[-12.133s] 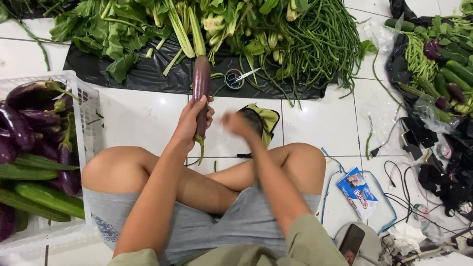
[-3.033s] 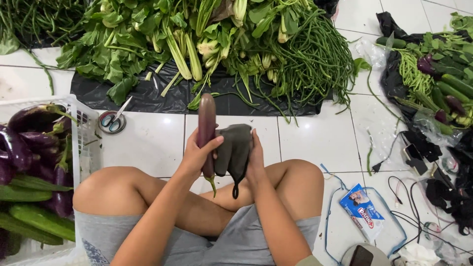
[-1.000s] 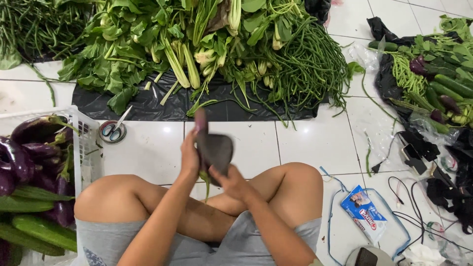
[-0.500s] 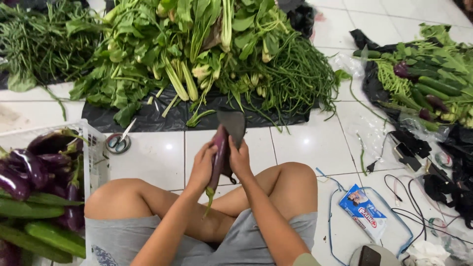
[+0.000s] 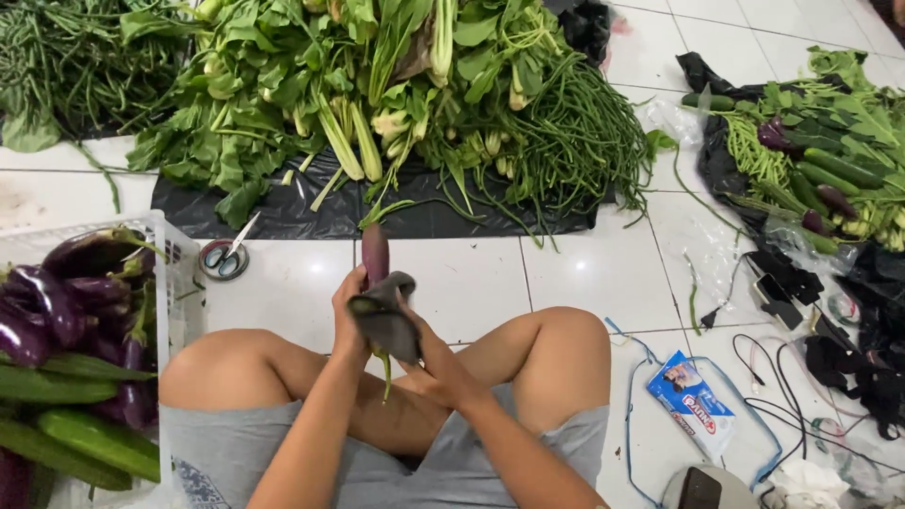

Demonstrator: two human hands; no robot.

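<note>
A long purple eggplant [image 5: 375, 253] stands upright above my crossed legs, gripped by my left hand [image 5: 347, 316] around its lower part. My right hand [image 5: 434, 363] presses a dark grey cloth [image 5: 385, 316] around the eggplant's middle. The eggplant's green stem [image 5: 386, 369] hangs below the hands. Only the rounded purple tip shows above the cloth.
A white basket [image 5: 162, 273] at my left holds eggplants [image 5: 52, 292] and cucumbers [image 5: 90, 438]. Scissors on a tape roll [image 5: 226, 256] lie on the tiles. Leafy greens [image 5: 311, 85] and long beans [image 5: 575, 132] rest on black plastic ahead. More vegetables [image 5: 820, 160], cables [image 5: 782, 377] and a blue packet [image 5: 689, 403] lie right.
The cloth has slid down from above the eggplant to wrap its middle, and the purple tip now sticks out above it. Both hands stay at the eggplant.
</note>
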